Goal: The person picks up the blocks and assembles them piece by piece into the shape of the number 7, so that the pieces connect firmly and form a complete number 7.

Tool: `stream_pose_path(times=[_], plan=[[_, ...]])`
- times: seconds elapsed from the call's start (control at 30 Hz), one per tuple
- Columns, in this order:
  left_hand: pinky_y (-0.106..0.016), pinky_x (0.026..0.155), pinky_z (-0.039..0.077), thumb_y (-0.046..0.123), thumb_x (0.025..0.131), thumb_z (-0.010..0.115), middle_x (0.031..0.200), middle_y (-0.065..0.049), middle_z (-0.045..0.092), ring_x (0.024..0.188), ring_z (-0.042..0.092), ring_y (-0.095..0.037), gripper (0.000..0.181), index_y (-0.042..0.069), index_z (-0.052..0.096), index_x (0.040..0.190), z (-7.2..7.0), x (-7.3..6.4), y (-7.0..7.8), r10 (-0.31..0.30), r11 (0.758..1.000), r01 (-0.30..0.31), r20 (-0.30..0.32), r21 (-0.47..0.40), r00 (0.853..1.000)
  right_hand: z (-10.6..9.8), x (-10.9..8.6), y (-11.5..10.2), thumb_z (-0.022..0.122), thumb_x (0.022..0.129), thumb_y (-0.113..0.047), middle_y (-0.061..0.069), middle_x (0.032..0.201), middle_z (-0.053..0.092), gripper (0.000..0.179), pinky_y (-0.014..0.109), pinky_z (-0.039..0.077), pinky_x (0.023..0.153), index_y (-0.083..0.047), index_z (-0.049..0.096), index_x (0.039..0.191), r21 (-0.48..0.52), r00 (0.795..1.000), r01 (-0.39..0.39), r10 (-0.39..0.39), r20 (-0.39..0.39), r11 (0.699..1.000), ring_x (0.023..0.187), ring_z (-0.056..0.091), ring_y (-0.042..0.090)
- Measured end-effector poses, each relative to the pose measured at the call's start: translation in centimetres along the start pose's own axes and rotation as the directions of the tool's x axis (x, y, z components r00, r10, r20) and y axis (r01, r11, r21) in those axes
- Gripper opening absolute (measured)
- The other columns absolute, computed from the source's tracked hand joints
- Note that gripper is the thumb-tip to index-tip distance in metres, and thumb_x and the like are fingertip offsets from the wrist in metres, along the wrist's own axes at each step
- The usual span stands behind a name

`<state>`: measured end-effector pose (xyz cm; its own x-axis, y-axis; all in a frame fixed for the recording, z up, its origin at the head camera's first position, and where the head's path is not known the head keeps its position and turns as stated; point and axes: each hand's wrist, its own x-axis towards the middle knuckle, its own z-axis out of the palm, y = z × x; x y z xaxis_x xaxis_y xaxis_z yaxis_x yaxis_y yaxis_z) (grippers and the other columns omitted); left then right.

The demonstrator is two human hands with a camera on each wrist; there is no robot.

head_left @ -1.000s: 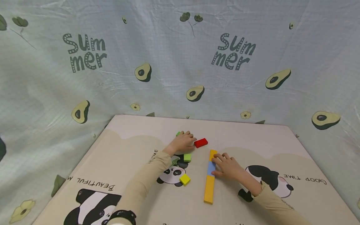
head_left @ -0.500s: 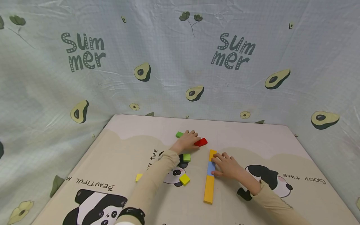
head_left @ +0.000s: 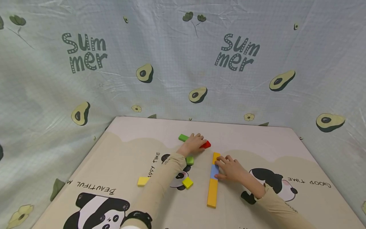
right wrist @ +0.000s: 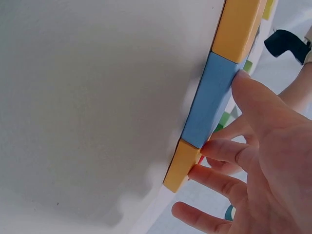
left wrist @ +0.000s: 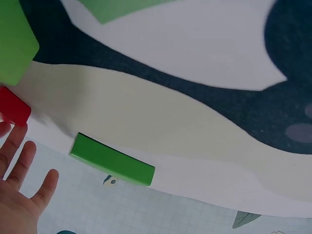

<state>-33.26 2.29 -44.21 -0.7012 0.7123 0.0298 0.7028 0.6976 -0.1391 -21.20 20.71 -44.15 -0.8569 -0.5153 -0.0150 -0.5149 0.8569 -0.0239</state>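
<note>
In the head view my left hand (head_left: pixel 193 143) reaches over the red block (head_left: pixel 206 145) at the far middle of the table, covering part of it. Fingertips meet the red block's edge in the left wrist view, where a green block (left wrist: pixel 113 160) lies beside the hand. My right hand (head_left: pixel 231 168) rests against the right side of a straight row of blocks. Its thumb touches the blue block (right wrist: pixel 208 100). Its index finger sits by the joint with the short orange block (right wrist: pixel 181 165), and the middle finger touches that block. A longer orange block (head_left: pixel 212 194) forms the near end.
A light green block (head_left: pixel 190 160) and a yellow block (head_left: pixel 187 183) lie left of the row. Another yellow block (head_left: pixel 143 181) is partly behind the left sleeve (head_left: pixel 161 181). The printed tabletop (head_left: pixel 243 136) ends at a hanging cloth (head_left: pixel 171 41).
My left hand has moved right, from beside the green block onto the red block. The green block and the left yellow block have come into view. The right hand stays against the row.
</note>
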Motion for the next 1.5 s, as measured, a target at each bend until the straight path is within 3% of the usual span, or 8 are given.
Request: stream_pose_path(times=[0.4,0.8,1.5], plan=[[-0.040,0.098,0.038,0.035,0.089,0.051,0.120,-0.001,0.055,0.113,0.047,-0.018,0.039,0.017,0.050,0.124,0.1,0.0,0.3,0.005,0.998,-0.004,-0.011,0.060,1.000,0.0,0.0,-0.1,0.062,0.078,-0.044,0.010,0.121,0.049,0.051,0.047,0.046,0.073,-0.011,0.052,0.116,-0.018,1.000,-0.013,0.013,-0.003,1.000,0.100,0.045,0.031],[-0.039,0.096,0.039,0.031,0.089,0.053,0.117,-0.002,0.054,0.111,0.047,-0.018,0.033,0.015,0.053,0.117,0.3,0.3,0.4,0.014,0.995,-0.013,-0.007,0.101,1.000,-0.1,-0.2,-0.3,0.062,0.078,-0.042,0.011,0.122,0.049,0.050,0.047,0.045,0.073,-0.011,0.052,0.117,-0.015,1.000,-0.017,0.017,-0.006,1.000,0.100,0.045,0.031],[-0.041,0.095,0.039,0.030,0.091,0.050,0.117,-0.002,0.054,0.112,0.046,-0.019,0.026,0.020,0.056,0.114,0.1,0.1,1.1,0.007,0.986,-0.002,-0.026,0.167,1.000,0.0,-0.2,-0.3,0.062,0.079,-0.042,0.011,0.121,0.050,0.049,0.048,0.046,0.073,-0.011,0.052,0.116,-0.023,1.000,-0.024,0.024,-0.011,0.999,0.099,0.047,0.031]])
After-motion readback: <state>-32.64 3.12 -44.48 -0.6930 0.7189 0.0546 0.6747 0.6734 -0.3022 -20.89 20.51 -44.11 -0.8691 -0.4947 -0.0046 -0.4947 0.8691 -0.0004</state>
